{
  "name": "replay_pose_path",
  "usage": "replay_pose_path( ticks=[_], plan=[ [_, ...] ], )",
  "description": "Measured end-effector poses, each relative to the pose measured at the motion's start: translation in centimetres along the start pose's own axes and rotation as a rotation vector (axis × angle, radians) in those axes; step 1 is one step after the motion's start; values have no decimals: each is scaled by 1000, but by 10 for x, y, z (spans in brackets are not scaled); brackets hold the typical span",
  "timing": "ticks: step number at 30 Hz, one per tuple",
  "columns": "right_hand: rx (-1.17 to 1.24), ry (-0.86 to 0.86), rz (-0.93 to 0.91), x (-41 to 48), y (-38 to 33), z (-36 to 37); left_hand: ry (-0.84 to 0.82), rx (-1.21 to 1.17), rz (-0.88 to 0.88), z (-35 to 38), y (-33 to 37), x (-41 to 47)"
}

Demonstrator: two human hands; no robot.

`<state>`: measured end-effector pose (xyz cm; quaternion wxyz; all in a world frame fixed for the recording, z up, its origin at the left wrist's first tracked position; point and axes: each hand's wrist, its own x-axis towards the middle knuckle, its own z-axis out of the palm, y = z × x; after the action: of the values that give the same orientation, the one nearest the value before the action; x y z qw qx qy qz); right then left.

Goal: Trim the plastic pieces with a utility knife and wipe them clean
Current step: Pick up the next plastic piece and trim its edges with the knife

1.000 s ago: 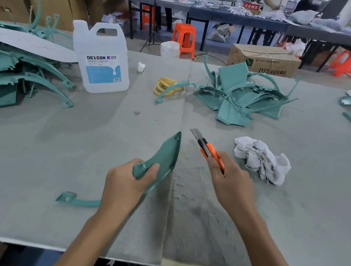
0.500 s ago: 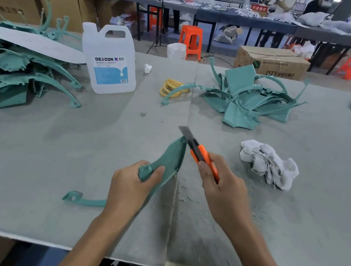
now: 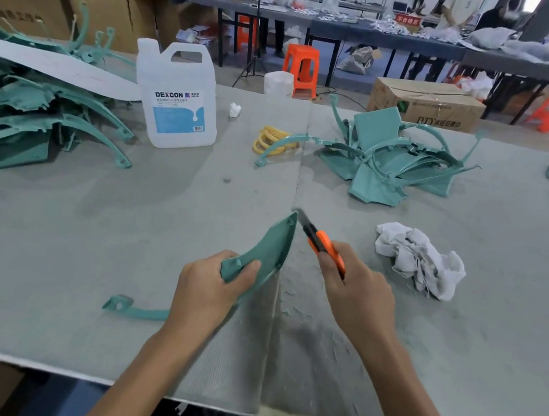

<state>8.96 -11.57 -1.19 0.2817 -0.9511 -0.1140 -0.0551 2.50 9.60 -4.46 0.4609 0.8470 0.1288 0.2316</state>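
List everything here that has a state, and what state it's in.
left hand: grips the green plastic piece.
right hand: grips the utility knife.
utility knife: blade out, by the piece's far tip.
jug: upright.
rag: crumpled, lying loose.

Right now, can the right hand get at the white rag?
Probably yes. The white rag lies on the mat right of the right hand, with nothing between. But that hand grips the utility knife, so it would likely need to put it down first.
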Motion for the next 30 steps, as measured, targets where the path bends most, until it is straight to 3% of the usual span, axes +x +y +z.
replay_pose_path(
  ticks=[3,7,12,15,21,30],
  plan=[
    [49,-63,62,-3,12,1,-60,-23,-16,-4,3,-1],
    [221,-21,2,-27,13,-2,-115,-226,-167,-9,-4,-7],
    [292,47,-60,-49,-1,-18,-222,-127,-152,-13,-10,-15],
    [239,98,-93,-53,-9,-35,-236,-38,-147,-10,-13,-13],
    [28,-93,-253,-59,-28,-51,-272,77,-145,8,-11,-3],
    [-227,-213,-328,-40,-58,-65,-255,254,-68,13,-18,-4]
  ],
)
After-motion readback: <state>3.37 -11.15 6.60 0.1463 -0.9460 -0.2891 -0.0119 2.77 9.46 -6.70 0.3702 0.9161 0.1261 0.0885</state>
